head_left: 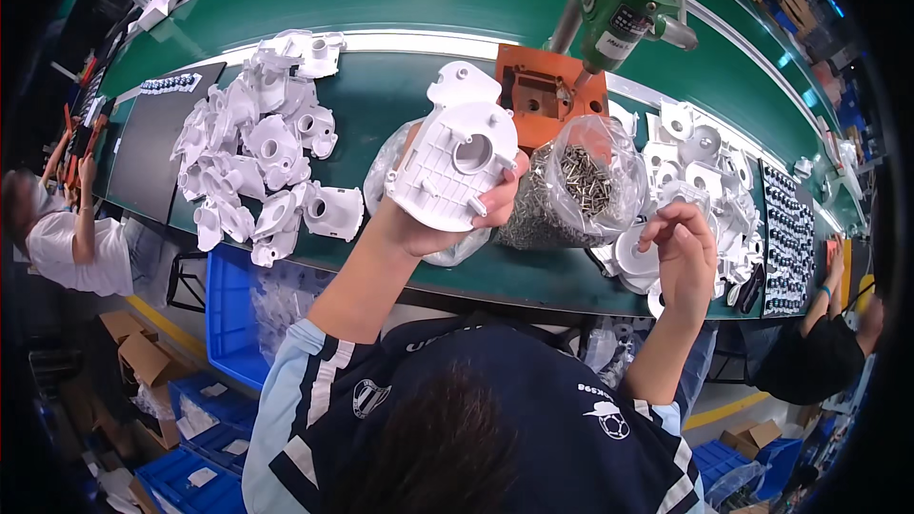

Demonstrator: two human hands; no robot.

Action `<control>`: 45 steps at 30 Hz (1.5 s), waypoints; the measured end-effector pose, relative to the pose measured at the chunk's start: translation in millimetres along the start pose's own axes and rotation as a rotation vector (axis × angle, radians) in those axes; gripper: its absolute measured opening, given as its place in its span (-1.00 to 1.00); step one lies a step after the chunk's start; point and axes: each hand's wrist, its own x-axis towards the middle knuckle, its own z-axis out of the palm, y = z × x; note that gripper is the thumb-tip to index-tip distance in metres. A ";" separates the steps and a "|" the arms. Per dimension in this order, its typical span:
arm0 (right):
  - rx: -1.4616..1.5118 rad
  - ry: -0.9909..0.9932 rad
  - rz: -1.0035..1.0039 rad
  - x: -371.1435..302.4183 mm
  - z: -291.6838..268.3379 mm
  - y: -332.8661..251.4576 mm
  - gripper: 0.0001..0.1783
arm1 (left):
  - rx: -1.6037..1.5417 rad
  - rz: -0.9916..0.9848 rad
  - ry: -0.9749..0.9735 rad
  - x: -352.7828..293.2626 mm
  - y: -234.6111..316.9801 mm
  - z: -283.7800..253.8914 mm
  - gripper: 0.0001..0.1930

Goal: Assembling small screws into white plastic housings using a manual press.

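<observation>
My left hand grips a white plastic housing by its lower edge and holds it up above the green worktop. The housing has a round hole, ribs and small posts on the side in view. My right hand is raised empty-looking over the right part of the worktop, fingers half bent and apart. Beside it stands a clear plastic bag of small metal screws. More screws lie in clear plastic to the left of that bag, partly behind the held housing.
White housings are heaped at left, round white parts at right. An orange fixture sits under a green press at the back. A tray of small dark parts lies far right. Blue bins stand below. Other people work at both sides.
</observation>
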 end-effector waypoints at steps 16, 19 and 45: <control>-1.278 -0.009 -0.138 51.6 -23.3 -15.1 -0.69 | 1.357 0.436 0.789 84.2 165.5 -146.4 -0.45; -1.647 0.050 -0.043 55.0 -37.7 -7.6 -0.62 | 1.705 0.295 0.863 91.1 155.5 -117.7 -0.49; -0.836 0.408 -0.315 52.0 -49.9 -24.5 -0.71 | 2.011 -0.042 0.743 -103.5 84.9 -4.5 -0.72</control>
